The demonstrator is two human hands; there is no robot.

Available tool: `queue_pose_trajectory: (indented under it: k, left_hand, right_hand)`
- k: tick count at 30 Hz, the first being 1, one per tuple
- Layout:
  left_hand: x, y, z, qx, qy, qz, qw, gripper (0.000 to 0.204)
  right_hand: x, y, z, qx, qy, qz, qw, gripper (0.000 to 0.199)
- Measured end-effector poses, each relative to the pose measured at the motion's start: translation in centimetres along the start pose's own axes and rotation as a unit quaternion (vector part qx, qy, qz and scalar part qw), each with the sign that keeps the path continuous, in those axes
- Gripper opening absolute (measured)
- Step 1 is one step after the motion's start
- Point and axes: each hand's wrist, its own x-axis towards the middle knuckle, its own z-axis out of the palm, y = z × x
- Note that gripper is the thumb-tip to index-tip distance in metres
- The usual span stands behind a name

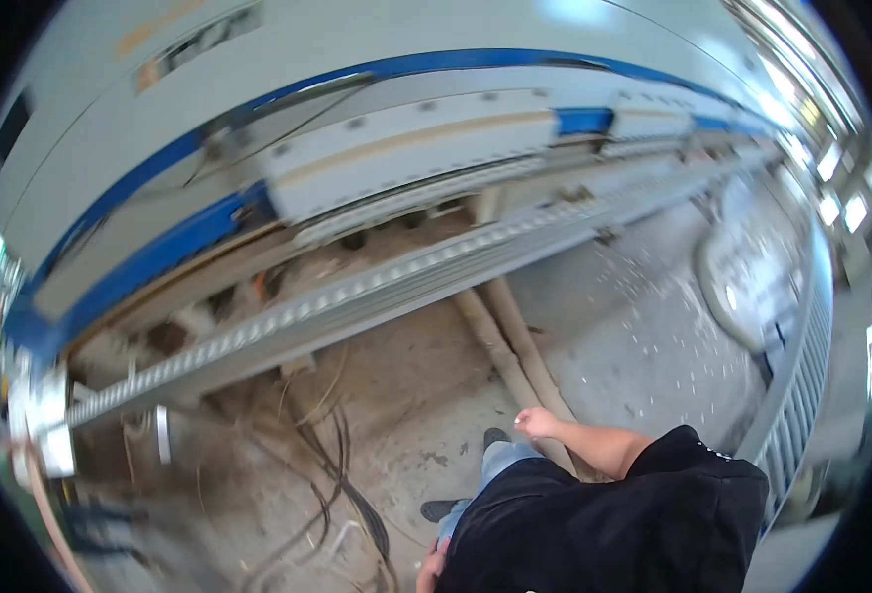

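Observation:
My right hand (537, 423) hangs over two pale pipes on the floor, its fingers curled in. A small light spot shows at the fingertips; whether it is a held thing I cannot make out. Low in the picture, my left hand (431, 570) is beside my jeans. It is partly cut off and blurred, so its fingers do not show clearly. Dark shoes (496, 436) stand on the concrete floor near the pipes (521, 356). Neither hand touches the long machine.
A long white and blue machine (416, 138) spans the far side, with a perforated metal rail (357, 292) along its front. Dark cables (342, 474) lie at the left. A ribbed metal conveyor or grating (792, 415) and a thick hose (718, 296) are at the right. Light scraps dot the floor.

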Motion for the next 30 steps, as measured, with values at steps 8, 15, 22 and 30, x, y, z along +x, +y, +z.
queue_pose_trajectory:
  k: [8,15,22,30]
  left_hand:
    - [10.4,22.8,2.8,0.354,-0.122,0.067,0.925,0.069]
    - [14.1,44.3,19.8,0.658,-0.173,0.146,0.718,0.069]
    - [11.7,60.3,40.2,0.752,-0.225,0.299,0.543,0.072]
    - [23.1,66.3,64.9,0.824,-0.282,0.192,0.452,0.080]
  right_hand:
    - [-15.9,28.6,-0.6,0.203,0.100,0.283,0.932,0.025]
    - [-23.0,35.6,0.6,0.561,0.251,0.434,0.658,0.015]
    - [-17.7,37.9,-10.2,0.693,0.298,0.370,0.542,0.019]
    - [-9.2,50.9,-42.2,0.590,0.431,0.190,0.656,0.020]
